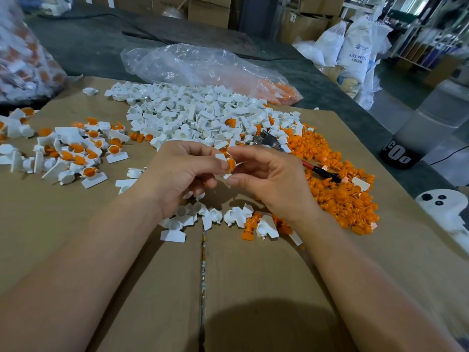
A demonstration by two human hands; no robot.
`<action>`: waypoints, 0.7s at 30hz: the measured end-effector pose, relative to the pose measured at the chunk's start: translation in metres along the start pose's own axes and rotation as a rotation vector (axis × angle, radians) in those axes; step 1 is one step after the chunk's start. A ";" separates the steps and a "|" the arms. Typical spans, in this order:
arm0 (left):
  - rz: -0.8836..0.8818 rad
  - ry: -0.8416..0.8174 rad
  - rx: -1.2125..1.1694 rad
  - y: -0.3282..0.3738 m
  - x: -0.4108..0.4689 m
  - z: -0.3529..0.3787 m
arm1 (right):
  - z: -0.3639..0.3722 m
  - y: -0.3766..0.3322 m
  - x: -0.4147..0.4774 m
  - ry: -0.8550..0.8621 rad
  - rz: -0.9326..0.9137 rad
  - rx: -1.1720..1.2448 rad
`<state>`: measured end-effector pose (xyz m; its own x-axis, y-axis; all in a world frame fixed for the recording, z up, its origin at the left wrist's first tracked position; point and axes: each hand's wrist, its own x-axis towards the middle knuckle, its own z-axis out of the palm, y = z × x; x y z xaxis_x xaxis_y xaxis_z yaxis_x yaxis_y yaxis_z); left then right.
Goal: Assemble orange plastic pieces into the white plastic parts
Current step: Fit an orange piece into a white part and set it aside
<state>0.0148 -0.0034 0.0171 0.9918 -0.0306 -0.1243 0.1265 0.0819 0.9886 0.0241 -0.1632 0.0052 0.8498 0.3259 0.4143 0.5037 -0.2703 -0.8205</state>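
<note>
a round orange piece (pixel 231 165) touches a small white part (pixel 220 156), both raised before the white heap (pixel 198 115) and orange heap (pixel 337 189).

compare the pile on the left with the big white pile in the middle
The left pile holds white parts with orange pieces fitted in; the white pile is almost all bare white, cups empty. The left pile is smaller and loosely scattered; the white pile is bigger and heaped. The white pile reaches the plastic bag; the left pile lies apart from it. Both are tabbed white parts on cardboard.
</note>
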 end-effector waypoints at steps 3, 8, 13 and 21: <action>-0.011 -0.017 -0.007 0.001 -0.001 0.001 | 0.001 0.001 0.000 0.036 -0.103 -0.039; -0.034 -0.056 -0.022 0.002 -0.002 0.001 | 0.001 0.001 0.000 0.056 -0.173 -0.125; -0.031 -0.064 -0.012 0.002 -0.002 0.001 | -0.001 0.002 0.000 0.033 -0.171 -0.117; 0.022 -0.067 -0.017 0.002 -0.003 0.001 | -0.001 0.001 0.000 0.025 -0.148 -0.028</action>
<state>0.0125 -0.0043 0.0191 0.9909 -0.0947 -0.0959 0.1052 0.0999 0.9894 0.0254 -0.1641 0.0045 0.7692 0.3414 0.5401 0.6277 -0.2461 -0.7385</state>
